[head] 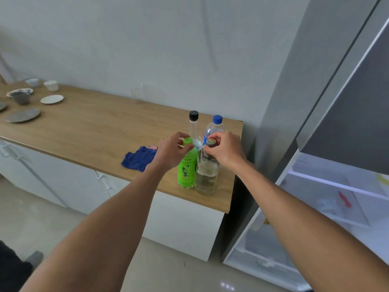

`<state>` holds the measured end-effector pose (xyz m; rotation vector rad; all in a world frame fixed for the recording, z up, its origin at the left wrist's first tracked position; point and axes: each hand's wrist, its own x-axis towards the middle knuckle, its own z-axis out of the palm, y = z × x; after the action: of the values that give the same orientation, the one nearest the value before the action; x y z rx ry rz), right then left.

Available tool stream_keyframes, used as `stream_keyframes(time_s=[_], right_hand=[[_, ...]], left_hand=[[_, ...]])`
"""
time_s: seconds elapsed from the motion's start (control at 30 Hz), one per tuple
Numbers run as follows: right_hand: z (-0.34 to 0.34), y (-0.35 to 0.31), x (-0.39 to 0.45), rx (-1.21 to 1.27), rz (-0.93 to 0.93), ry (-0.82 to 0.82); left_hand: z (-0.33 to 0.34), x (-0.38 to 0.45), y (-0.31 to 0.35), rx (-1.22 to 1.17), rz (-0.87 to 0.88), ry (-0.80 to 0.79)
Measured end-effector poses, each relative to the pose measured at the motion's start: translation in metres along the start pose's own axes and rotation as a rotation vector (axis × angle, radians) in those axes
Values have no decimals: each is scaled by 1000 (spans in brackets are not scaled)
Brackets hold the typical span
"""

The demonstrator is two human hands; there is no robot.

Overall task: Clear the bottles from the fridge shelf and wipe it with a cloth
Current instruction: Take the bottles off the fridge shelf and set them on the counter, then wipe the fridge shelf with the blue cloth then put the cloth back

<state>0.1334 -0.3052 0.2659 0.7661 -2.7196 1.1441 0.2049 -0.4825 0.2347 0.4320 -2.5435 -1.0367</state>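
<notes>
My left hand pinches green tea bottle cap; right hand grips clear plastic bottle w/ dark cap, wood-grain counter.

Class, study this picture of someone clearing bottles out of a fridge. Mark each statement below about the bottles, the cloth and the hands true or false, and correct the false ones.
1. The left hand grips the green plastic tea bottle by its cap. True.
2. Four bottles stand on the wooden countertop. True.
3. The crumpled blue cloth lies inside the open fridge. False: it lies on the countertop, left of the bottles.
4. The right hand is empty. False: it holds the top of the clear plastic bottle with pale liquid.
5. The blue-capped clear bottle lies on its side. False: it stands upright.
</notes>
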Motion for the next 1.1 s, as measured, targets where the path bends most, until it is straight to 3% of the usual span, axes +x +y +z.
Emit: stream_keyframes(time_s=[0.13,0.2,0.3,0.43,0.63,0.8,0.93,1.1], right_hand=[[-2,5,-5,-25,6,-30],[-2,1,-12,-82,-53,50],[2,-17,-30,-65,-196,147],[32,-61,-66,62,-270,75],[97,-73,-79,126,-128,-135],[189,-65,-50,112,58,-335],[247,-39,-17,78,189,-325],[287,-16,20,9,246,-188]], left_hand=[[-9,1,-6,-13,-39,-66],[-19,-5,-9,-57,-52,-74],[-39,-23,-14,-78,-77,-45],[-85,-68,-49,-47,-187,43],[-115,-105,-100,19,-294,27],[-120,-78,-165,33,-412,-11],[-102,-32,-209,43,-471,-113],[-76,26,-248,50,-489,-213]])
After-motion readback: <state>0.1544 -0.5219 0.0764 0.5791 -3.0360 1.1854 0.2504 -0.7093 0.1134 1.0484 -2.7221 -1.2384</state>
